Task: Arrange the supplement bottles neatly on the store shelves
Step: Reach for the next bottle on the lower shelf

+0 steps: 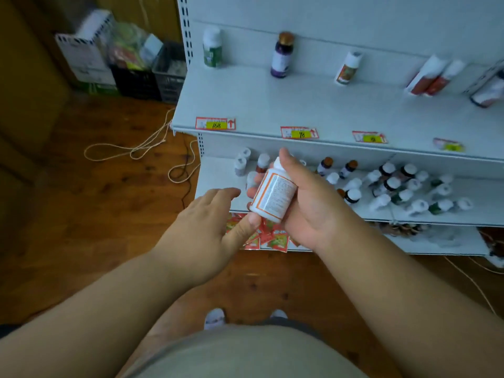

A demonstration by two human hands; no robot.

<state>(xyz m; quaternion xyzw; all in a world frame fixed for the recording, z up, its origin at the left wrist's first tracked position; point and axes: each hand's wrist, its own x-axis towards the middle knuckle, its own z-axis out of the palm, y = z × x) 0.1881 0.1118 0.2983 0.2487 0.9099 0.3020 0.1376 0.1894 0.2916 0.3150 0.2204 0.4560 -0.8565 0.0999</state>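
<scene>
Bottle [274, 196], gripped by the right hand [308, 203] with the open left hand's [207, 227] thumb touching its base, could slip onto crowded bottles [403, 186] beyond.

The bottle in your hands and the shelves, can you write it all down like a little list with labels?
held bottle: white bottle with orange-edged label, tilted, cap pointing up and away
right hand: right hand wraps around the bottle
left hand: left hand open, thumb touching the bottle's base
top shelf: top shelf with a few spaced bottles, such as a purple bottle with brown cap and a green-label bottle
price tags: yellow and red tags on the shelf edge
middle shelf: middle shelf crowded with many small bottles
floor: wooden floor with loose cord
</scene>
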